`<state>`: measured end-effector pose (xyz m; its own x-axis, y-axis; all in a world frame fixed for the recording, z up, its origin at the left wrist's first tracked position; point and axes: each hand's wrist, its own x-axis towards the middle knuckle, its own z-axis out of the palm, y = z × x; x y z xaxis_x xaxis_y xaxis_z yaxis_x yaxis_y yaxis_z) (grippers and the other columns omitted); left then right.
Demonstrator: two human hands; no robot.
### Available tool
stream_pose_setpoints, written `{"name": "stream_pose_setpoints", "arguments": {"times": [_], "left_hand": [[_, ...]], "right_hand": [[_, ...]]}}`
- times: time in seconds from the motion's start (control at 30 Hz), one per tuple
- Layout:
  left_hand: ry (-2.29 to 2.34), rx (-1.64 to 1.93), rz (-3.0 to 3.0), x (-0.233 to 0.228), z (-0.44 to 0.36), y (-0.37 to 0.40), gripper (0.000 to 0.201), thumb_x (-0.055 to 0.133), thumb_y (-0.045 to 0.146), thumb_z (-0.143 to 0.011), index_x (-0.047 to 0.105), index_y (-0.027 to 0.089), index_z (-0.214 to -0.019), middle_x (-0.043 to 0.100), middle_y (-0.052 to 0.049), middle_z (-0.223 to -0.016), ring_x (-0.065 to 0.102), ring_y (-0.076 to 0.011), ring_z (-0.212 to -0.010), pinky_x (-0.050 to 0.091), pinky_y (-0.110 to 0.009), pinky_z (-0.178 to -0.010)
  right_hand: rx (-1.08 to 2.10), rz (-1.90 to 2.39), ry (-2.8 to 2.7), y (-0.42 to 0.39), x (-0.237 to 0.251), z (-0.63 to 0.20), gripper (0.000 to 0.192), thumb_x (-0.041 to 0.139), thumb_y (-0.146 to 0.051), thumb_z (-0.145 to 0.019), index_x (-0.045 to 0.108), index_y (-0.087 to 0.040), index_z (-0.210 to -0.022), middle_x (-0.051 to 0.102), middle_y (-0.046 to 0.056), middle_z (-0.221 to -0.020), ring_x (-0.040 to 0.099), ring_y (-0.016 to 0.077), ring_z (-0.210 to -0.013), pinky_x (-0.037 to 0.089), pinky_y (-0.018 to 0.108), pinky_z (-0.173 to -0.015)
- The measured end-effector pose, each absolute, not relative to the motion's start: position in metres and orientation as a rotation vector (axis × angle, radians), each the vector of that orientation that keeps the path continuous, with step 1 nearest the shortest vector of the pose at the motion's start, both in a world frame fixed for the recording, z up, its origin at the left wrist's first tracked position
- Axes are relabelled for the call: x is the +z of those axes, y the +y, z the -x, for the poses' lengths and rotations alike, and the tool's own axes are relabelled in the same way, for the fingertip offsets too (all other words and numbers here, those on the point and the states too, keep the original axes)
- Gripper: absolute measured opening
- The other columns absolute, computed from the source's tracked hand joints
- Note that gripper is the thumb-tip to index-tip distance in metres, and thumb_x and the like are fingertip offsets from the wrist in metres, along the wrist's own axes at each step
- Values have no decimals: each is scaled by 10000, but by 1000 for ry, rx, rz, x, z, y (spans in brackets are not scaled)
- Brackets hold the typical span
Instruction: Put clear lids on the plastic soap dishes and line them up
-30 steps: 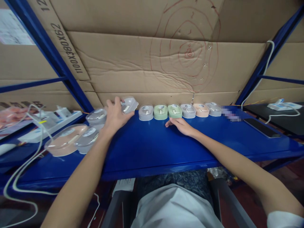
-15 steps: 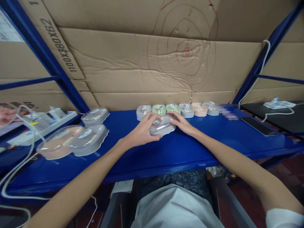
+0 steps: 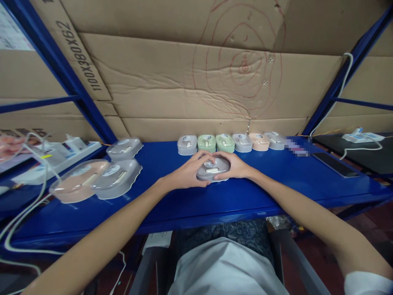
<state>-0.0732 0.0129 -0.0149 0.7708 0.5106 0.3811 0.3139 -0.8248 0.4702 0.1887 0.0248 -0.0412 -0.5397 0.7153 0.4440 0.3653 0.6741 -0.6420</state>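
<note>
Grey box (image 3: 214,170): held ctr frame, long axis approx. L–R
L hand (image 3: 189,171): fingers clamped, box's L end
R hand (image 3: 238,166): ditto, R end

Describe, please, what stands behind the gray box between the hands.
Two green boxes stand behind the gray box; the left hand and right hand partly cover the tabletop between.

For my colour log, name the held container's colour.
The held container is grey, clearest in the head view.

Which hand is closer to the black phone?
Right. The right hand is left of the black phone, gripping the gray case; the left hand grips it too, farther left.
</note>
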Motion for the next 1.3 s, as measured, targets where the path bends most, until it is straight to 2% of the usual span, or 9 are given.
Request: {"name": "stream_pose_setpoints", "arguments": {"times": [0.27,0.47,0.7,0.93,1.2,1.3], "left_hand": [[628,732,-2538,-15,75,15,565,844,297,-803,589,309,-1307,516,-73,-1479,518,-321,-1422,398,-495,-1231],[751,766,-2456,-23,76,21,879,922,439,-725,467,292,-1463,558,-104,-1502,561,-358,-1389,445,-514,-1169],[811,723,-2440,-21,75,19,877,910,462,-722,460,287,-1454,584,-111,-1492,599,-368,-1353,477,-512,-1117],[877,747,-2341,-24,75,20,1221,985,480,-622,247,289,-1577,631,-177,-1424,572,-414,-1407,426,-601,-1159],[820,781,-2317,-29,77,26,1391,1005,517,-592,144,284,-1660,640,-172,-1358,619,-388,-1344,432,-589,-1162],[846,771,-2324,-32,78,27,1431,995,550,-600,100,292,-1686,620,-170,-1393,626,-384,-1325,426,-594,-1165]], "right_hand": [[602,892,-2157,26,-43,-188,888,958,-568,-646,653,-204,-1397,716,145,-1381,688,366,-1262,512,550,-1124],[612,906,-2135,24,-43,-185,855,960,-562,-645,670,-217,-1372,731,129,-1354,700,353,-1237,529,544,-1117],[721,906,-2079,24,-42,-184,808,964,-534,-655,685,-240,-1355,733,109,-1352,693,344,-1251,517,561,-1142],[949,928,-1913,31,-45,-186,728,981,-485,-645,717,-241,-1278,738,95,-1344,671,323,-1304,466,562,-1215],[1201,844,-1557,34,-26,-203,550,927,-561,-713,798,-226,-1128,814,94,-1195,737,299,-1194,490,528,-1182],[1247,792,-1543,33,-13,-212,508,888,-631,-739,819,-222,-1032,834,102,-1132,744,320,-1179,508,540,-1160]]}}
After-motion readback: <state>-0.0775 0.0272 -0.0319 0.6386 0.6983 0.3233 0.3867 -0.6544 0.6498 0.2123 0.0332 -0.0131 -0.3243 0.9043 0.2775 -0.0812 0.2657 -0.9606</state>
